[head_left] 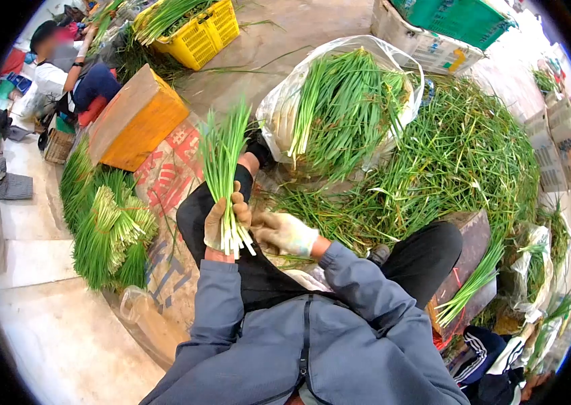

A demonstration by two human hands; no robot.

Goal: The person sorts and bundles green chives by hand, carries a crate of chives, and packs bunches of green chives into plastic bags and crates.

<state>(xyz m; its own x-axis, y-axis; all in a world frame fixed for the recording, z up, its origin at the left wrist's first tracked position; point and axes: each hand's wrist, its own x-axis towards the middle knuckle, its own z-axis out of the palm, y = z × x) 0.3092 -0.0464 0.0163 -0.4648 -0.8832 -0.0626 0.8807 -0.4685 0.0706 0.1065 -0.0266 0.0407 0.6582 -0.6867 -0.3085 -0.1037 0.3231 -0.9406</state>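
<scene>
Gloved fingers of my left hand [229,223] wrap round a bunch of green stalks [226,158], held upright with the white ends at the bottom. Just right of it is my right hand [288,233], also gloved, its fingers bent together near the white ends; whether anything is between them is hidden. Ahead stands a clear plastic bag [275,111] filled with green stalks [349,108]. A smaller bunch [472,283] lies on a dark wooden block [481,297] by my right knee. At the left, tied bundles [110,229] are piled.
Loose green leaves [467,148] are heaped at the right. An orange wooden block [144,121], a yellow crate [201,37] and a green crate [457,23] stand farther off. A person [69,74] sits at the upper left. White cartons [555,145] line the right side.
</scene>
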